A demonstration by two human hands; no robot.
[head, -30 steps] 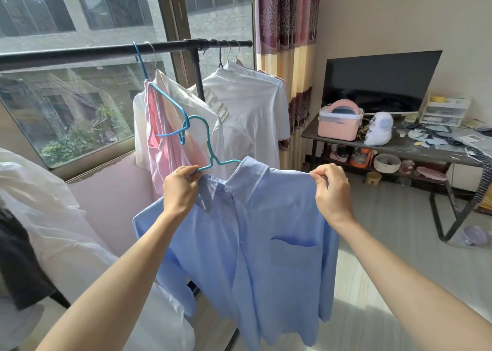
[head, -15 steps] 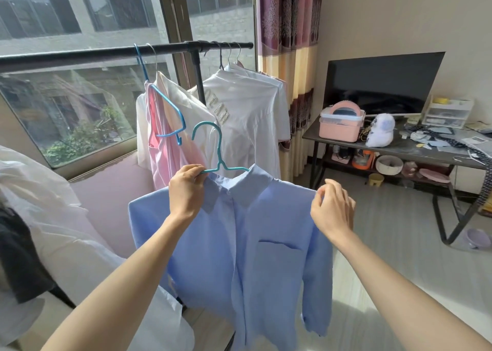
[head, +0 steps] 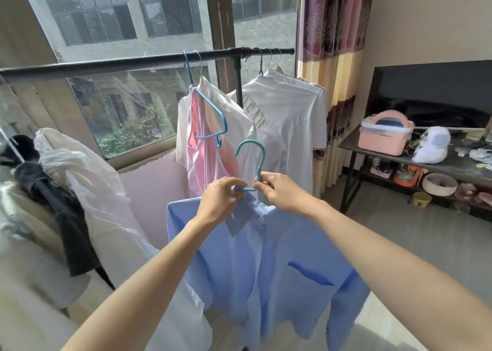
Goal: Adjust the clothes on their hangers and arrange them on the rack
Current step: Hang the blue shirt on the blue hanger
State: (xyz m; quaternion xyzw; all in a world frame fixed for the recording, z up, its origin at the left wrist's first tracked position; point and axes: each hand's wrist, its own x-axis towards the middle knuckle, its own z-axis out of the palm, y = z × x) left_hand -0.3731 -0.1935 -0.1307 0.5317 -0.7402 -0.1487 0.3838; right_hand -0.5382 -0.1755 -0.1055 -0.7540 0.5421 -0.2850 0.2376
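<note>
A light blue shirt (head: 266,265) hangs in front of me on a teal hanger (head: 257,159), below the black rack bar (head: 106,65). My left hand (head: 221,199) grips the hanger's base at the collar. My right hand (head: 279,191) pinches the hanger's neck just beside it. The hook points up, free of the bar. On the bar hang a pink garment (head: 205,159) on a blue hanger (head: 210,111), a cream shirt (head: 234,127) and white shirts (head: 290,127).
A pile of white and black clothes (head: 66,204) lies at the left. A dark table (head: 399,156) at the right carries a pink box (head: 383,137), a white plush toy (head: 431,148) and a TV (head: 431,92). A striped curtain (head: 332,57) hangs by the window.
My right hand let go of the shirt's shoulder and moved left to the hanger's neck. The shirt now hangs lower and squarer on the hanger, and my view tilted upward.
</note>
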